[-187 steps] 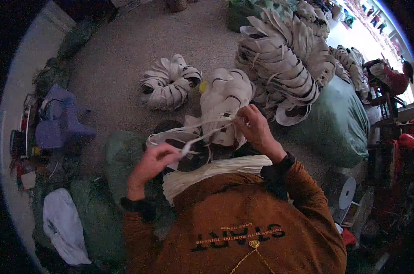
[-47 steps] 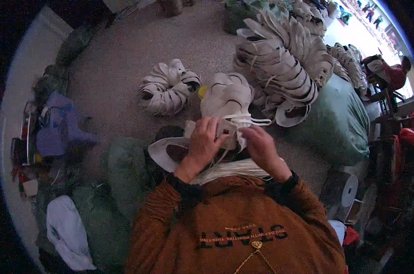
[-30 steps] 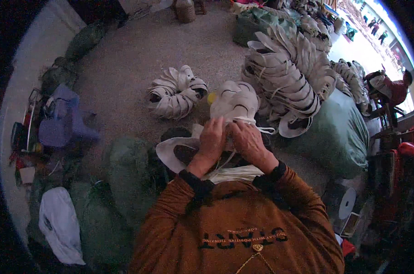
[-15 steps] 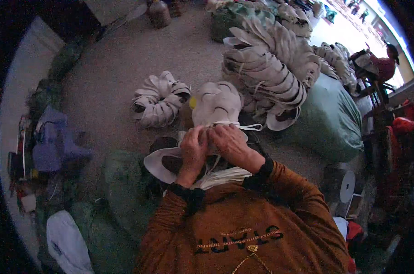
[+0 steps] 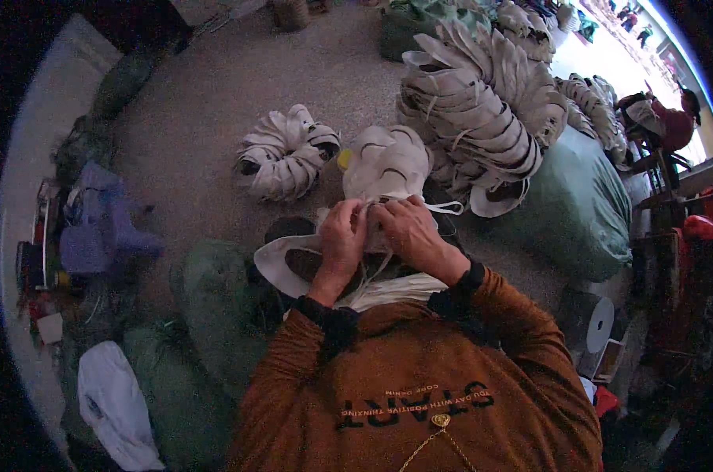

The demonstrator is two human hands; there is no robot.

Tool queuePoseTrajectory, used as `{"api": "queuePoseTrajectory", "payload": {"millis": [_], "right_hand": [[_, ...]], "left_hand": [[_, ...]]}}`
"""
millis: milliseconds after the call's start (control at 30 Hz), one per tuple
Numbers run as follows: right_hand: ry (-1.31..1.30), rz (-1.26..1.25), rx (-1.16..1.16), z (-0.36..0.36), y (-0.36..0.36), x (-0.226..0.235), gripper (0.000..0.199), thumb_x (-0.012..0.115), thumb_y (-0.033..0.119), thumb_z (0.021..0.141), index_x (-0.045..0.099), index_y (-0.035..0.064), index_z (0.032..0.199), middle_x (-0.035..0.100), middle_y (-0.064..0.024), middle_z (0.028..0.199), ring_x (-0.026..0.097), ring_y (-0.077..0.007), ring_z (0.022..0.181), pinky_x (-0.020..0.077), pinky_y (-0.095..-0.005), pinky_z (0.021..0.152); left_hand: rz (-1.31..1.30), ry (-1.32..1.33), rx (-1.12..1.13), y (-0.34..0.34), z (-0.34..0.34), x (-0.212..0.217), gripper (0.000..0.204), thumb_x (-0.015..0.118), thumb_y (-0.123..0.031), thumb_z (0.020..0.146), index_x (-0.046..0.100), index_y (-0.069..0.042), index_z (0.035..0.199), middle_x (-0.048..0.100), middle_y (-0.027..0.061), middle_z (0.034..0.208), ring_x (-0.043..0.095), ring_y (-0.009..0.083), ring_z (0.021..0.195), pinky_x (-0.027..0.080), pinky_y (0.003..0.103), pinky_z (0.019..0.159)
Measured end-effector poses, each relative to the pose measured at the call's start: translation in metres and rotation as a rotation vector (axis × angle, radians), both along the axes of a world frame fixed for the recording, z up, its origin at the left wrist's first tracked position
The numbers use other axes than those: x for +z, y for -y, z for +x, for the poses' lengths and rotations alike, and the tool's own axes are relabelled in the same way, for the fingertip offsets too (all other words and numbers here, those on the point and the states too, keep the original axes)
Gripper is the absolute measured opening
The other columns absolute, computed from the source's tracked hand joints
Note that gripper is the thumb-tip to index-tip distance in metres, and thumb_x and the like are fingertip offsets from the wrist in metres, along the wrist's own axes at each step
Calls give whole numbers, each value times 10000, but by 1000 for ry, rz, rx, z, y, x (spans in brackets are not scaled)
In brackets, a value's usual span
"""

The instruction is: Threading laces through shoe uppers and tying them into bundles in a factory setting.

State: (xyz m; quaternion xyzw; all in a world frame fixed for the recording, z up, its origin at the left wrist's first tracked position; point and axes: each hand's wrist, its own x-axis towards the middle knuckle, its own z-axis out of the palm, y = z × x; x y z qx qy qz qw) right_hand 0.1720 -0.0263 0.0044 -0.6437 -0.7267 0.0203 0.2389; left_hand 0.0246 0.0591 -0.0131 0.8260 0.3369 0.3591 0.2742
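My left hand point(image 5: 342, 240) and my right hand point(image 5: 413, 237) meet in front of my chest, fingertips pinched close together. They work at the near edge of a cluster of white shoe uppers point(image 5: 388, 161). From under my right hand a loop of white lace point(image 5: 448, 208) sticks out to the right, and a thin strand hangs between the hands. The exact spot under the fingertips is hidden. Beside my left wrist lies a white upper point(image 5: 278, 263) with a wide dark opening. More pale strips point(image 5: 392, 291) lie in my lap.
A ring of nested uppers point(image 5: 282, 161) sits on the floor ahead. A large heap of uppers point(image 5: 474, 102) rests by a green sack point(image 5: 577, 208) at right. Left are a purple plastic stool point(image 5: 97, 228) and green sacks point(image 5: 215, 307). A seated person point(image 5: 675, 126) is at far right.
The view has shifted slightly, so the surroundings sit a little differently in it. Both hands stay pinched together at the uppers, with small finger movements.
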Motion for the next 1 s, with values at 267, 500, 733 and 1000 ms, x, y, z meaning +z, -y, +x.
{"api": "queuePoseTrajectory", "payload": {"millis": [267,500,733,1000], "right_hand": [[-38,-4,-30,-4,-4,-3,291,626,124,759,561,90,1041,606,-98,869,609,-308,867,395,-428,822],[-89,109,-119,-10,-12,-11,137,656,131,750,565,76,836,609,-111,767,617,-310,753,421,-425,750],[-654,-147,-428,44,84,4,47,622,60,801,601,21,787,589,-106,668,537,-191,587,459,-339,588],[-95,-219,-1126,225,341,-121,120,631,62,832,574,-18,762,492,-91,635,511,-164,617,436,-345,583]], "left_hand": [[-89,22,-19,-7,-1,-9,119,623,-78,868,615,-17,971,642,159,878,642,329,782,502,403,682],[-331,31,-77,-9,-3,7,98,644,-91,858,655,-4,900,679,138,876,679,250,801,519,357,708],[-391,117,-27,-2,-3,-2,235,681,-99,834,615,-15,1044,679,127,923,681,226,841,530,337,760],[-267,123,-111,-7,-1,-10,365,633,-48,826,542,-26,1179,617,146,1034,653,268,867,529,358,752]]}}
